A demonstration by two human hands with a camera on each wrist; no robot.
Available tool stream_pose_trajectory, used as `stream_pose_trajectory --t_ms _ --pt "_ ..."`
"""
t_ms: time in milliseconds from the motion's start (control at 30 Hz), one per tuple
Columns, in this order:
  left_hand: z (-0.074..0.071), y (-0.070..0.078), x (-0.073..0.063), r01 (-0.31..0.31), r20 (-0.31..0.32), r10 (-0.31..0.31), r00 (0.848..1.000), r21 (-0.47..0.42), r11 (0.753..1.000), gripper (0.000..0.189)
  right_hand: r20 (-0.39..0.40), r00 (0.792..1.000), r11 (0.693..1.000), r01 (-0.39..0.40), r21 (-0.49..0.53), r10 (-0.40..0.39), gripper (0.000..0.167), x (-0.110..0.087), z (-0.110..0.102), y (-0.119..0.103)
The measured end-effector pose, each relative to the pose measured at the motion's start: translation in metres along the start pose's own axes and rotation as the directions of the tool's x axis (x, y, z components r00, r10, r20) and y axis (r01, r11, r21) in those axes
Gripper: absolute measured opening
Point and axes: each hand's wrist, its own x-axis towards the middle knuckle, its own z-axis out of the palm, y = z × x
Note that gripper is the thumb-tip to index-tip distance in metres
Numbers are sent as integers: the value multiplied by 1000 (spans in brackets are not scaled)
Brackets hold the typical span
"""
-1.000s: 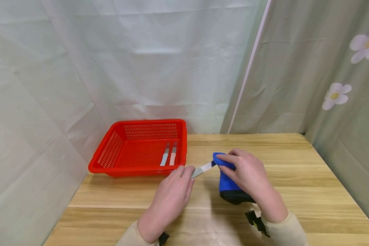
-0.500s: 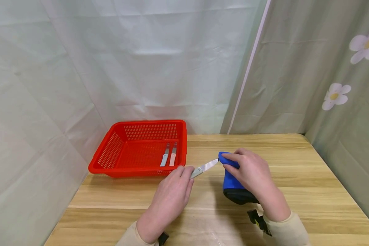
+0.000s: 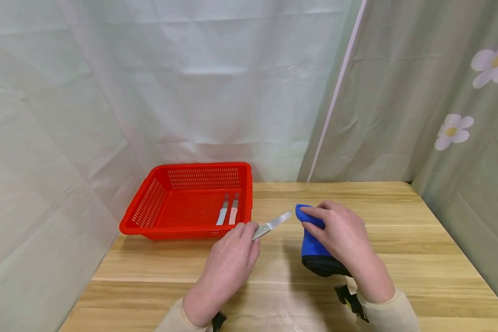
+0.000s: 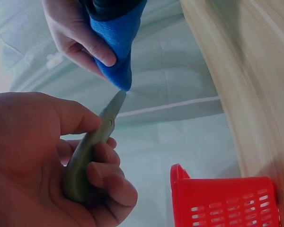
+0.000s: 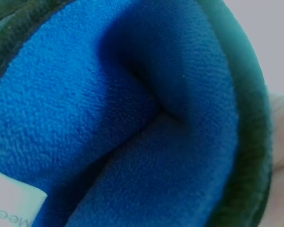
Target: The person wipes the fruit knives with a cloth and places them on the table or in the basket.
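My left hand (image 3: pixel 229 258) grips the pale green handle of a small knife (image 3: pixel 279 220), its bare blade pointing up and to the right. In the left wrist view the knife (image 4: pixel 91 146) lies across the curled fingers with the thumb along it. A blue cloth (image 3: pixel 313 242) with a black edge hangs from my right hand (image 3: pixel 341 229), pinched between thumb and fingers. The blade tip is a small gap from the cloth in the head view. Folds of the cloth (image 5: pixel 189 118) and a white label (image 5: pixel 12 201) fill the right wrist view.
A red plastic basket (image 3: pixel 185 230) stands at the back left of the wooden table (image 3: pixel 149 295). Inside lie a light blue knife (image 3: pixel 222 214) and a pink knife (image 3: pixel 233 214) side by side. Pale curtains (image 3: pixel 216 92) close off the back and sides.
The cloth has slid off the blade toward the right with my right hand, baring the whole blade. The left hand has drawn the knife slightly left, opening a gap.
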Motion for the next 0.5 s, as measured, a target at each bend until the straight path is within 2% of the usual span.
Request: stream_pose_trajectory --t_ms 233,500 --pt "1 -2 1 28 14 -28 999 11 1000 27 -7 1000 1000 14 12 -14 38 -1 -3 -4" --pt "2 -3 1 28 12 -28 1000 38 999 23 -18 999 1000 28 6 -28 39 -2 -4 -8"
